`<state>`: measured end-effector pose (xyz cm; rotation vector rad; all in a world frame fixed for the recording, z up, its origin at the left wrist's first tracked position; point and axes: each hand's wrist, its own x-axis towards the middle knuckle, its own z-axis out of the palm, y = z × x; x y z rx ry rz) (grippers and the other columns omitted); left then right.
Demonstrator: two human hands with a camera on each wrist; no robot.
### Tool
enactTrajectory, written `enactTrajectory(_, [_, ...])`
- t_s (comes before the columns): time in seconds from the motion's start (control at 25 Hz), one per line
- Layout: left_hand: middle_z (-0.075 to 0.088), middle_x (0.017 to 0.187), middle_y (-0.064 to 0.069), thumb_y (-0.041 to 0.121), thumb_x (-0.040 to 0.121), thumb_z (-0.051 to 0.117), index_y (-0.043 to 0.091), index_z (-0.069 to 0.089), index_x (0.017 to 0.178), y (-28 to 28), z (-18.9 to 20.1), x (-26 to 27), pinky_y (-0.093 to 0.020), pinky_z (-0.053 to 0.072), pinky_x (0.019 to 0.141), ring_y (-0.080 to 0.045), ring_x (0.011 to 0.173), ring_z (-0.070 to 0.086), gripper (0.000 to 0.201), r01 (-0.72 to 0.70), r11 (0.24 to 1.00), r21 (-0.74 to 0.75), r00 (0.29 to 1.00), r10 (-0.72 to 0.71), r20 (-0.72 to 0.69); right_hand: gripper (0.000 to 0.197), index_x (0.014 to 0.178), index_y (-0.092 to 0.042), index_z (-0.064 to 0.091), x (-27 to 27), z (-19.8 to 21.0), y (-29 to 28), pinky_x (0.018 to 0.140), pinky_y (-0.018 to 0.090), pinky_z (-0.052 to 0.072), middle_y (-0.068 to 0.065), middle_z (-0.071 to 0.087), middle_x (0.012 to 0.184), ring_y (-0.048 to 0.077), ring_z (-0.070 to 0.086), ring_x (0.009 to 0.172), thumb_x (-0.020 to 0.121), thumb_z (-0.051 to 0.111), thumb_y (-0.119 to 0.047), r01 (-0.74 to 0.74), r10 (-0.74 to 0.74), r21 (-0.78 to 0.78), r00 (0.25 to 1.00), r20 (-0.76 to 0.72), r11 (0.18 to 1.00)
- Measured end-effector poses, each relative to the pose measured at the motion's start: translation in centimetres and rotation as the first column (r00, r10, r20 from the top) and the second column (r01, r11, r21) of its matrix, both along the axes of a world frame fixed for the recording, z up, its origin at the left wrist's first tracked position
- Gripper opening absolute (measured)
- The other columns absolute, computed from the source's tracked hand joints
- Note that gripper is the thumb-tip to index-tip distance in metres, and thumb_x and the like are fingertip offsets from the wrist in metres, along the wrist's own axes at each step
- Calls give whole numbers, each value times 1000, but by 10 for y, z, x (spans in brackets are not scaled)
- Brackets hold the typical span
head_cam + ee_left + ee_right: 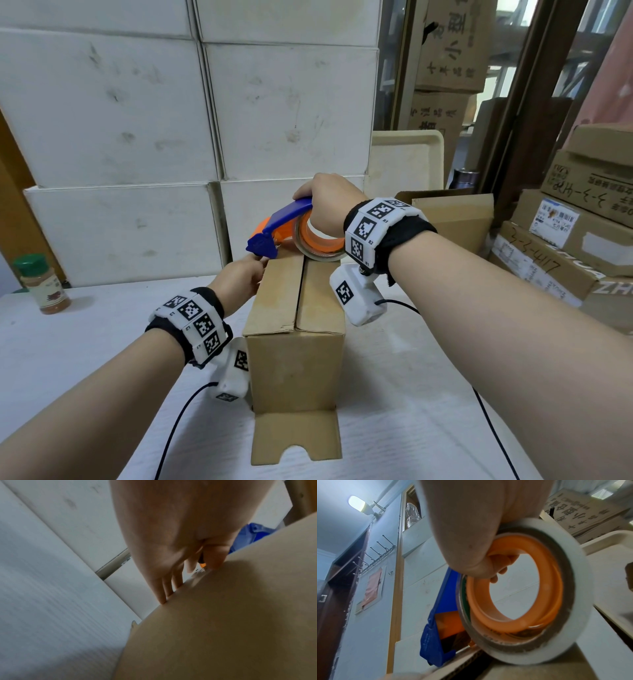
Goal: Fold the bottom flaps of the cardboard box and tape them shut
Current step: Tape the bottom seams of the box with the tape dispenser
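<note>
So the right hand (pixel 327 202) is wrapped around the tape dispenser (pixel 291 229), resting on the far top edge of the cardboard box (pixel 296 329). Left hand (pixel 239 281), fingers straight, presses the box's far left corner, just below the dispenser's blue nose.

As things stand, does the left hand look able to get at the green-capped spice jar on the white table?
Probably yes. The left hand only rests on the far left corner of the brown cardboard box, and the white table between it and the green-capped spice jar shows nothing in the way.
</note>
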<state>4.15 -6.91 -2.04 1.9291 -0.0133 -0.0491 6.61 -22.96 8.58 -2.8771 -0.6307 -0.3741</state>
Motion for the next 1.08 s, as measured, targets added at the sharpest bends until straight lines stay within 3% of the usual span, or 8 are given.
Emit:
enactTrajectory(0.08, [51,75,-4,-8,90,18,5,47,94,3,-4,-3,-14,42,51,-10,60,52,32,51,999,6,997,-51,50,49,125,-24,61,0,0,1,93,35,48,2,61,121,24,55,110,83,48,0,-2,2,2,1000,-2,1000])
enactTrajectory(0.2, [49,62,2,0,91,35,15,46,69,2,0,-7,-10,37,45,-1,48,56,29,-99,889,-447,994,68,-85,49,124,-24,61,0,1,1,92,34,49,1,61,120,23,56,109,84,48,0,-1,1,6,1000,-3,1000])
enactTrajectory(0.28, [53,68,-1,8,78,46,10,48,79,0,2,-11,-12,46,50,-3,51,56,4,47,806,-590,996,-84,-34,49,123,-24,61,1,0,2,91,34,49,1,61,119,23,56,108,83,47,0,0,0,7,1000,-5,1000])
enactTrajectory(0.36, [58,81,-4,22,67,61,10,52,93,0,3,-12,-17,54,56,-7,59,65,30,138,819,-557,978,-201,-53,49,124,-25,61,2,0,2,91,34,49,1,61,119,23,56,108,83,47,0,3,-3,11,1000,-12,1000])
enactTrajectory(0.44, [63,87,-2,42,41,86,16,53,101,-1,5,-12,-20,57,58,-6,63,69,73,201,862,-465,962,-263,-72,49,125,-24,60,2,1,3,91,33,49,1,61,120,22,56,109,84,48,0,1,-1,10,1000,-18,1000])
enactTrajectory(0.48, [64,88,-1,46,33,88,18,52,102,-3,6,-12,-19,58,59,-5,64,69,82,218,879,-425,959,-273,-71,49,125,-23,60,1,1,3,90,32,48,2,61,121,22,56,109,84,47,1,-3,3,5,1000,-20,1000])
enactTrajectory(0.68, [57,86,-3,18,92,53,16,49,100,-10,11,-20,-19,52,60,-13,71,59,9,62,922,-382,981,-126,-145,50,122,-23,63,0,1,2,91,35,50,3,63,117,23,56,107,83,46,2,-8,8,15,1000,-17,1000])
enactTrajectory(1.08, [62,81,-6,23,93,52,12,58,95,-10,6,-18,-27,45,69,-19,71,59,13,-76,918,-388,973,-17,-230,52,129,-25,58,-2,2,-3,92,34,48,3,59,121,23,54,110,85,48,1,-5,4,-10,1000,-28,1000])
